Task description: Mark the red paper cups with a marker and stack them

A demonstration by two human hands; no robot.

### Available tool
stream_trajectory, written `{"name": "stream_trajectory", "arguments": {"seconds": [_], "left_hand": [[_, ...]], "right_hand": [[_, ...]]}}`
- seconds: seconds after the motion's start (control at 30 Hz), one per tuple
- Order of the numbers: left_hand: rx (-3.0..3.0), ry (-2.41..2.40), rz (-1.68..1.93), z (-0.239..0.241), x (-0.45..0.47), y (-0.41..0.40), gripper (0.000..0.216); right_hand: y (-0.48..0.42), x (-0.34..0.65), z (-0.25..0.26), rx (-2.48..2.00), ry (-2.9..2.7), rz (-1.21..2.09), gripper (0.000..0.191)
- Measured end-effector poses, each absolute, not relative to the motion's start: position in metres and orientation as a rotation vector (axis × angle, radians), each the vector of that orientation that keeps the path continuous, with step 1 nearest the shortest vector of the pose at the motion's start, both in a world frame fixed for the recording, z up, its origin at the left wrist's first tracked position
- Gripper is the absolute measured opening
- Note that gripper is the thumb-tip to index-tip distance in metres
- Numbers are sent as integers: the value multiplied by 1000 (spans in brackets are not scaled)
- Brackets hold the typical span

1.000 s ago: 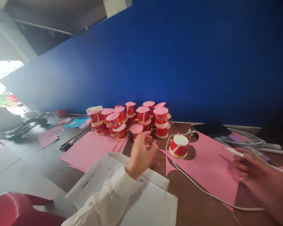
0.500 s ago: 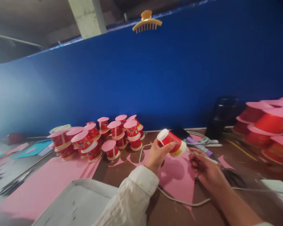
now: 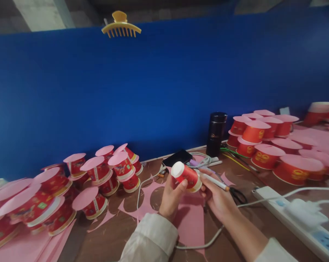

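Note:
My left hand [image 3: 170, 199] is closed around a small red paper cup [image 3: 190, 177]. The cup lies tilted on its side in the air, its white base toward the upper left and its rim toward my right hand. In my right hand [image 3: 218, 198] is a slim white pen [image 3: 216, 182] with an orange-brown end, held between the fingers close to the cup's rim. Whether the pen's tip touches the cup is hidden. Below both hands lies a sheet of pink paper [image 3: 191, 225] on the brown table [image 3: 142, 233].
Red cups topped with pink discs [image 3: 120, 160] stand stacked at left; more red tubs with pink discs [image 3: 255, 129] stand at right. Around lie a black phone [image 3: 177, 157], a black bottle [image 3: 216, 134], pink offcuts [image 3: 146, 196], a white cable [image 3: 199, 246] and a power strip [image 3: 292, 218].
The view has swung to the right, bringing the power strip and right-hand tubs into view. Both hands still hold the cup and pen, now closer together.

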State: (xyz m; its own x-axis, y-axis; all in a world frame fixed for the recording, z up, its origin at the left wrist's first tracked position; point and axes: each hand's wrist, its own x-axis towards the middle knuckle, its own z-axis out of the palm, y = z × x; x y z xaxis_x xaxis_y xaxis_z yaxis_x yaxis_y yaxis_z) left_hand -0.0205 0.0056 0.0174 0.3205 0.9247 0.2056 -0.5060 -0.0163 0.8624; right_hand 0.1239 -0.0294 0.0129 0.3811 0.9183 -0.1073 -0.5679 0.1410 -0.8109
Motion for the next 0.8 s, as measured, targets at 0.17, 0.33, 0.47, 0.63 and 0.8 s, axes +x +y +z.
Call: {"name": "stream_trajectory", "arguments": {"seconds": [0.17,0.33,0.47,0.63,0.8], "left_hand": [[901,773,1303,11,-17,7,60],[882,854,1124,2,-14,7,58],[715,690,990,4,-12,5,50],[415,591,1013,15,-13,2,30],[263,562,966,22,-20,6,6]], "right_hand": [[-32,122,17,-843,-503,1066,62],[-34,117,15,-877,-512,1056,62],[-36,113,10,-911,-574,1014,60],[-37,110,7,-950,-657,979,60],[-35,109,11,-978,-607,982,63]]}}
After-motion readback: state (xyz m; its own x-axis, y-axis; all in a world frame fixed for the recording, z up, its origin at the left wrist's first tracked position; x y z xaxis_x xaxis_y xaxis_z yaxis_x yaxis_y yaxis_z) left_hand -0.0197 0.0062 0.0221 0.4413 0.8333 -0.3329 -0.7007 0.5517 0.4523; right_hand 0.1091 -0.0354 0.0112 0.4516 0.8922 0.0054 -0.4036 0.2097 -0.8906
